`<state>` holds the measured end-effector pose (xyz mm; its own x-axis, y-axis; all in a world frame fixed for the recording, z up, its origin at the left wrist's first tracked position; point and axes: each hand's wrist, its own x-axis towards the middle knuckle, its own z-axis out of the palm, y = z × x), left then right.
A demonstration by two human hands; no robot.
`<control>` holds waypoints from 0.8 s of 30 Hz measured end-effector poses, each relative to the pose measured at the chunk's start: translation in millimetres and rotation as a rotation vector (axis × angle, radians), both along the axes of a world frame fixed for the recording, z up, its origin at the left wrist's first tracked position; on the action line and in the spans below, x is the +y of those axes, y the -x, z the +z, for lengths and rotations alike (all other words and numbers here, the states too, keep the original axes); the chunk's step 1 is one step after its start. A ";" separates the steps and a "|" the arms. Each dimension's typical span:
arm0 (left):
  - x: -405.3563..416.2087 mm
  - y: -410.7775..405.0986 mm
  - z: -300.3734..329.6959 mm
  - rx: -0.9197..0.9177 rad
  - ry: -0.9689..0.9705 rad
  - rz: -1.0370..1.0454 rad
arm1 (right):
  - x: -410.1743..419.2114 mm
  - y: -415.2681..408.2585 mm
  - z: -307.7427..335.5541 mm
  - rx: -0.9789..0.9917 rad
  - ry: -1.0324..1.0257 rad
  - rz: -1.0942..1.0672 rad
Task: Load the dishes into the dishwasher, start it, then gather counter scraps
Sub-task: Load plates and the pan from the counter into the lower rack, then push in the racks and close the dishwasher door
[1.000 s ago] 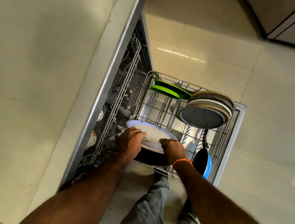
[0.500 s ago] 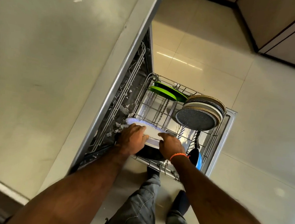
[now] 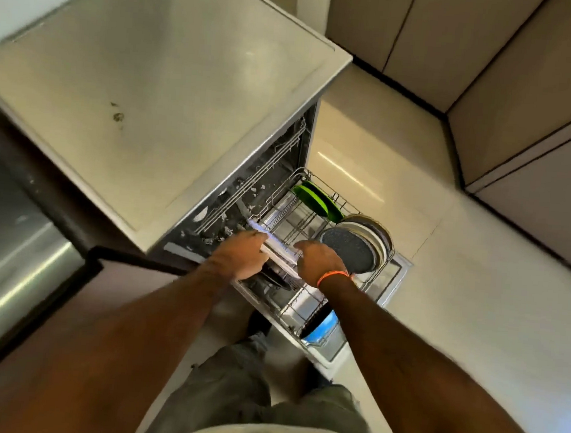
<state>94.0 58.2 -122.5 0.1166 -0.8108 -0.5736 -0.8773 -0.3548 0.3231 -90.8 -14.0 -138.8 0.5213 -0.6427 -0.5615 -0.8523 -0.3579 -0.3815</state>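
Now, step: loading, dishwasher not yet started.
Plate: white round plate with pale blue rim (image 3: 276, 246), tilted over the pulled-out grey wire lower rack (image 3: 307, 307).
Grip: left hand (image 3: 239, 259) and right hand (image 3: 320, 261) hold its opposite edges.
Near the rack's far side: green plates (image 3: 317, 201), speckled grey plates (image 3: 353, 250).
Next: probably stand it between tines, then release.

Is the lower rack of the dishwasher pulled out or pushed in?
Pulled out. The lower rack stands over the floor, clear of the dishwasher, with green plates and speckled plates standing in it.
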 end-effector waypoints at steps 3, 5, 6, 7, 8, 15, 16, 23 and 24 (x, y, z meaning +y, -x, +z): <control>37.8 19.8 32.9 -0.018 0.099 0.141 | 14.9 13.5 33.9 -0.003 0.080 0.154; 62.8 32.4 49.5 -0.024 0.146 0.224 | 21.6 19.8 50.8 0.003 0.132 0.269; 78.2 39.4 57.3 -0.030 0.168 0.267 | 26.1 22.6 59.6 0.003 0.153 0.328; 92.3 45.1 62.8 -0.031 0.182 0.303 | 30.6 25.1 67.3 0.001 0.169 0.369; 107.4 51.2 68.2 -0.034 0.187 0.337 | 35.2 27.4 74.0 -0.006 0.184 0.406; 184.8 93.3 101.3 -0.058 0.258 0.491 | 67.4 50.0 106.5 -0.046 0.240 0.555; 193.2 98.9 104.0 -0.059 0.266 0.504 | 71.6 53.9 109.0 -0.049 0.244 0.565; 235.4 137.0 110.0 -0.071 0.310 0.573 | 96.9 83.8 118.6 -0.063 0.290 0.583; 240.3 143.8 109.1 -0.078 0.312 0.584 | 100.3 88.7 119.9 -0.070 0.299 0.584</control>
